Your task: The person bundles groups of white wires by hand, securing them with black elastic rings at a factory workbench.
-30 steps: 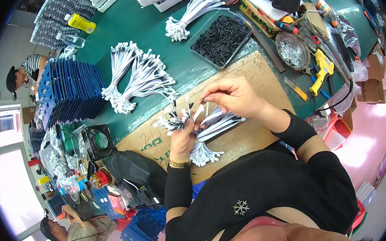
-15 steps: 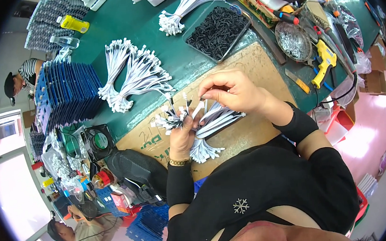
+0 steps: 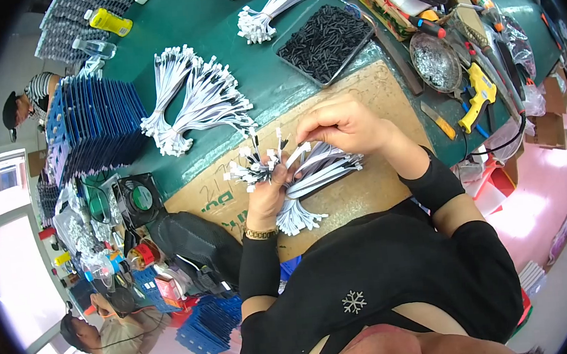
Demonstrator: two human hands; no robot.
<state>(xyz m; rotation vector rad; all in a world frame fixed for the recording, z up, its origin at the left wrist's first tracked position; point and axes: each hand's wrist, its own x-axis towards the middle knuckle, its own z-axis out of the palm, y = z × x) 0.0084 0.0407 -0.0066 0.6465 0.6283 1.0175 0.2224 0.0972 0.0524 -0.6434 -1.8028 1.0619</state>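
Note:
My left hand (image 3: 266,197) is closed round a bundle of white flat cables (image 3: 327,178), low over a brown cardboard sheet. White connector ends (image 3: 256,169), some with black sleeves, fan out past its thumb and fingers. My right hand (image 3: 350,125) is pinched over the bundle, its fingertips at the end of one white cable (image 3: 298,154); whatever else lies between them is hidden. Beyond my hands, an open clear tray (image 3: 342,77) holds many small black tube pieces (image 3: 322,42).
More cable bundles (image 3: 200,107) lie on the green table (image 3: 240,66). A stack of blue panels (image 3: 100,125) stands at left. At right are a yellow glue gun (image 3: 479,96), a metal bowl (image 3: 437,62) and a yellow-handled blade (image 3: 439,121). Two other people are at left.
My right fingertips have shifted slightly at the cable end, and the black tip seen between them earlier no longer shows. My left hand keeps its grip. The whole view has shifted slightly.

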